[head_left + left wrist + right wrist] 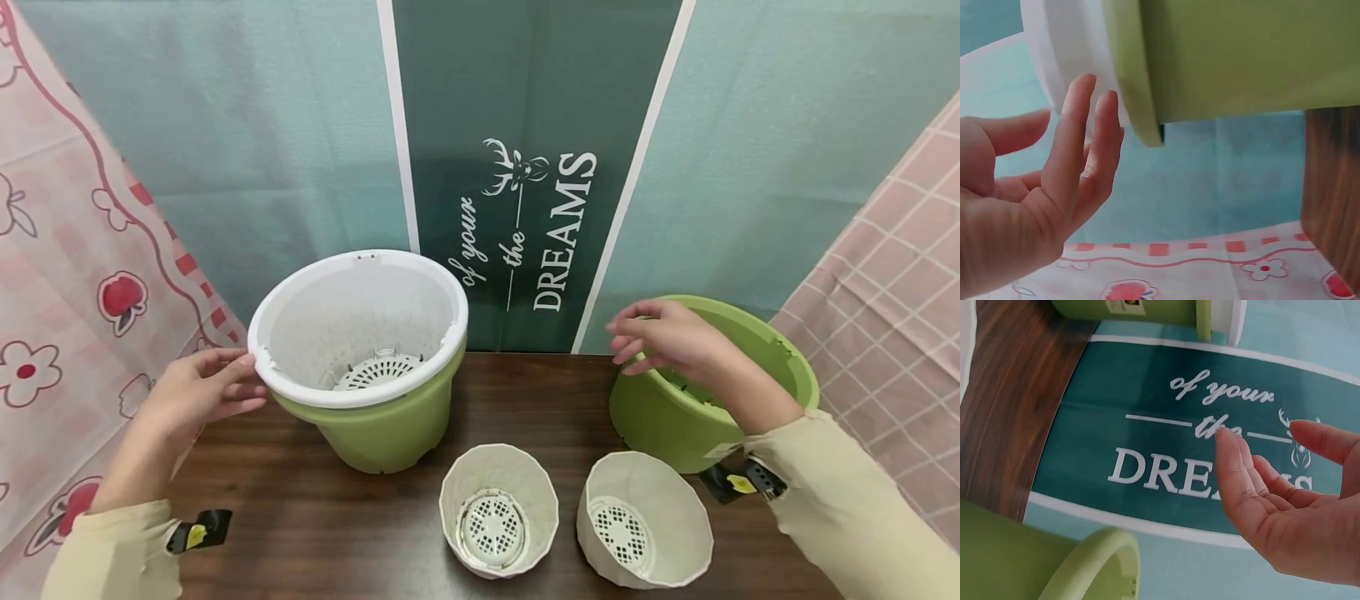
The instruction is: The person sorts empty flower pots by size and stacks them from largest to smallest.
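A large green pot (390, 437) with a white inner pot (288, 312) nested in it stands at the left of the table. Beside its white rim is my left hand (197, 392), fingers loosely extended and gripping nothing; whether a fingertip touches the rim I cannot tell. In the left wrist view this hand (1054, 169) lies close by the white rim (1069, 59). Farther right, a second green pot (637, 412) stands with only green inside. My right hand (671, 337) hovers over its near left rim, holding nothing, its fingers (1235, 469) relaxed and slightly bent.
Two small cream faceted pots with slotted bases, one at the middle (540, 500) and one to its right (682, 533), stand at the front of the brown wooden table (300, 533). A printed teal curtain (300, 125) hangs behind, with pink patterned cloths at both sides.
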A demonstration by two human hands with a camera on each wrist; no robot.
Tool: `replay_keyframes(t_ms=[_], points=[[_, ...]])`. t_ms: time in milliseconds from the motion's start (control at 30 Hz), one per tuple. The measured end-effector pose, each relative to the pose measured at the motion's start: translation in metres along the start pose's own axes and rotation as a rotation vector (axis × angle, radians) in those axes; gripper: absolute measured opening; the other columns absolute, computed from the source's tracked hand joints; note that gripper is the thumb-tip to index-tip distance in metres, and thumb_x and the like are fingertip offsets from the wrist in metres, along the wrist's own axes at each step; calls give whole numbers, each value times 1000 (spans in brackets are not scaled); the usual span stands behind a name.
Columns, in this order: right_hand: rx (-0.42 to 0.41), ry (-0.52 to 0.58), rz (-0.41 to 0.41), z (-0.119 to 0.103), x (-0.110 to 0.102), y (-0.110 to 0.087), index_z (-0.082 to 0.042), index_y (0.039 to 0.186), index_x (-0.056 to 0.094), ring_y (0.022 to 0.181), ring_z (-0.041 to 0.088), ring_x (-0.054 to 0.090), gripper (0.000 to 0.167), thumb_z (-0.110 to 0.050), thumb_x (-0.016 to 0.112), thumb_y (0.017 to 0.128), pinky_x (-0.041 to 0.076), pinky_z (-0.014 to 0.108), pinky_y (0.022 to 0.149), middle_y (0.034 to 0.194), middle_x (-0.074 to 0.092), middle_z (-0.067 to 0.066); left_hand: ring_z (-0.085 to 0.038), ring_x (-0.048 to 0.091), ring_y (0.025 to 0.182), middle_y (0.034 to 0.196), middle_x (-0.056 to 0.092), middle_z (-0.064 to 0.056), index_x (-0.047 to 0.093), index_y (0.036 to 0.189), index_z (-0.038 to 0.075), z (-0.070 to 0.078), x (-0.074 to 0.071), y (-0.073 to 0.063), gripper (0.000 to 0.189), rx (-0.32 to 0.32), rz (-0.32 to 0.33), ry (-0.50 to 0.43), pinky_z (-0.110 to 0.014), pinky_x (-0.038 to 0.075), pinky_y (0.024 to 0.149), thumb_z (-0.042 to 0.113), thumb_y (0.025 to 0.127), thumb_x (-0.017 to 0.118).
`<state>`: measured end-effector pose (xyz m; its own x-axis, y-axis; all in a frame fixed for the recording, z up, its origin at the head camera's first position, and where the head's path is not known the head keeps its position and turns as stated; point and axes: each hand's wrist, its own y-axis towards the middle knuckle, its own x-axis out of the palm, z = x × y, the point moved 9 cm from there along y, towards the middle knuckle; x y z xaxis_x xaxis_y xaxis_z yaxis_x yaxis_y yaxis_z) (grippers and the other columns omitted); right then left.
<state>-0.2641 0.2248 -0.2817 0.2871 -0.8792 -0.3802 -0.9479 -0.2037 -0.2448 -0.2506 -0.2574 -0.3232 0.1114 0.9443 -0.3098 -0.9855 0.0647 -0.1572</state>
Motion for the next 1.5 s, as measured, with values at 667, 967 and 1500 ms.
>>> replay_keyframes(t_ms=[667,967,1500], points=[[25,-72,77,49,-51,-34,15,114,39,74,18,63,34,-14,45,96,60,40,68,85,58,10,-11,64,71,103,52,-22,24,133,-16,19,2,5,70,1,-21,256,-28,60,67,27,90,58],[59,-54,113,83,-84,-51,9,111,45,72,16,63,27,-13,46,96,61,38,68,83,61,5,-12,65,72,99,50,-19,23,133,-16,19,4,5,68,12,-33,215,-27,60,68,23,90,58],[125,-61,186,132,-147,-79,-11,92,55,66,16,63,12,-11,44,97,61,35,61,77,62,1,-11,65,73,98,52,-16,20,133,-17,16,4,5,66,18,-50,158,-28,59,70,18,91,57]])
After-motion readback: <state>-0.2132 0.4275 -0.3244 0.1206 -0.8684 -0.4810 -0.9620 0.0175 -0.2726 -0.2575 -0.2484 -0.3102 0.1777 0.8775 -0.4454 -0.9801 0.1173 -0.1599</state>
